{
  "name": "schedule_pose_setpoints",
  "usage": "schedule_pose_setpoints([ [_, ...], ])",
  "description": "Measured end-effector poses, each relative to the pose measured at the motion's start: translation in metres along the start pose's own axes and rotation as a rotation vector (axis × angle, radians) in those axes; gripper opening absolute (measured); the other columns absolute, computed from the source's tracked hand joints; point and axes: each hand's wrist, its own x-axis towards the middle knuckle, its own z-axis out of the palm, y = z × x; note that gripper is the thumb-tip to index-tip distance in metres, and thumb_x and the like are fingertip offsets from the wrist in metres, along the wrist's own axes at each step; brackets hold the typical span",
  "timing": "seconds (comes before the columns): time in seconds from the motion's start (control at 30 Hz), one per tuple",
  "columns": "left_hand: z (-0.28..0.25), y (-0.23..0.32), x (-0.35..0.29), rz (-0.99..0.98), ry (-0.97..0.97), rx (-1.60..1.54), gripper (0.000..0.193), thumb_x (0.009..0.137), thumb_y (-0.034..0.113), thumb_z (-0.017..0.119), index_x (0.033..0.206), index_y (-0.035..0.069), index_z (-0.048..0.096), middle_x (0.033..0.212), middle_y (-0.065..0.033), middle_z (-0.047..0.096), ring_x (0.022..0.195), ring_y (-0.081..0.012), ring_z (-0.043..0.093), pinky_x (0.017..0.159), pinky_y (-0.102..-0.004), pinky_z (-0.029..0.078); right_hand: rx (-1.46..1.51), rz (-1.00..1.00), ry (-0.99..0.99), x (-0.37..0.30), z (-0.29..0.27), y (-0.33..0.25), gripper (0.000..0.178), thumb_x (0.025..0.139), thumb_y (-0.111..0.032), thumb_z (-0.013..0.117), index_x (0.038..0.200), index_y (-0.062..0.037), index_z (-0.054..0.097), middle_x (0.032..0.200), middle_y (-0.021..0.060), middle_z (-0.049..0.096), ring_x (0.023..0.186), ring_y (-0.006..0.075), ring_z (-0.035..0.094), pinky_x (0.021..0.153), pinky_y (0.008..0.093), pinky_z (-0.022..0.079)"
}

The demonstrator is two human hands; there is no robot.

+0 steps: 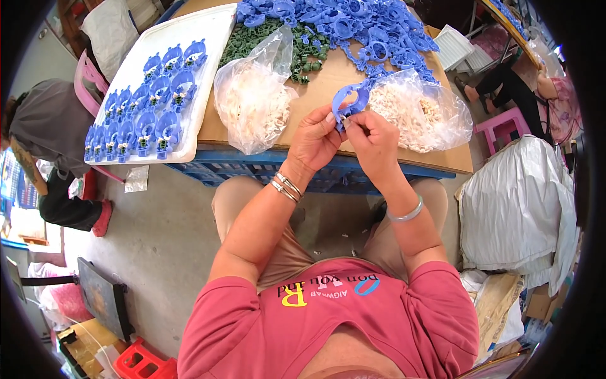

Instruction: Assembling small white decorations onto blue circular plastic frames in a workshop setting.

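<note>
A blue plastic part with a round ring [351,100] is held up over the table's near edge. My left hand [314,138] grips it from the left between thumb and fingers. From the right, my right hand [374,139] pinches at its lower end; whether a small piece sits in that pinch is hidden. Close by on the right lies an open clear bag of small whitish pieces [404,114]. A second such bag [255,104] stands to the left. Behind them are a heap of loose blue parts [379,38] and a pile of dark green pieces [268,47].
On the left, a white tray [208,38] carries rows of blue parts fitted with green and white pieces. The cardboard-topped table [442,155] rests on a blue crate [252,169]. One person [53,126] sits at the left, another [505,85] at the right by a pink stool [505,126].
</note>
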Motion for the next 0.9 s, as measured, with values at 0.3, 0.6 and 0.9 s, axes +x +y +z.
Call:
schedule_pose_setpoints([
  [0.3, -0.003, -0.002, 0.002, -0.02, 0.003, -0.115, 0.024, 0.088, 0.012, 0.043, 0.108, 0.001, 0.05, 0.102, -0.0127, 0.056, 0.094, -0.0239, 0.055, 0.083, -0.043, 0.046, 0.455, 0.358, 0.011, 0.007, -0.008, -0.001, 0.01, 0.072, -0.005, 0.058, 0.068, 0.0046, 0.057, 0.062, 0.0029, 0.057, 0.055, 0.0059, 0.05, 0.051, 0.0198, 0.041],
  [0.6, -0.002, -0.004, 0.0, -0.017, -0.056, -0.068, 0.026, 0.085, 0.01, 0.048, 0.109, 0.001, 0.051, 0.11, -0.0107, 0.054, 0.101, -0.0217, 0.052, 0.088, -0.0411, 0.042, 0.086, 0.11, -0.055, 0.001, -0.004, 0.007, 0.005, 0.074, 0.0, 0.058, 0.071, 0.0035, 0.057, 0.06, 0.0038, 0.057, 0.055, 0.0051, 0.053, 0.05, 0.0184, 0.041],
  [0.9, -0.002, -0.003, -0.001, 0.034, 0.009, 0.006, 0.025, 0.085, 0.01, 0.049, 0.109, 0.001, 0.052, 0.105, -0.0093, 0.056, 0.097, -0.0194, 0.054, 0.085, -0.0373, 0.044, -0.118, -0.149, 0.041, 0.0, 0.001, 0.008, 0.008, 0.072, -0.005, 0.059, 0.067, 0.0002, 0.056, 0.059, 0.0057, 0.055, 0.055, 0.0099, 0.053, 0.048, 0.0261, 0.04],
])
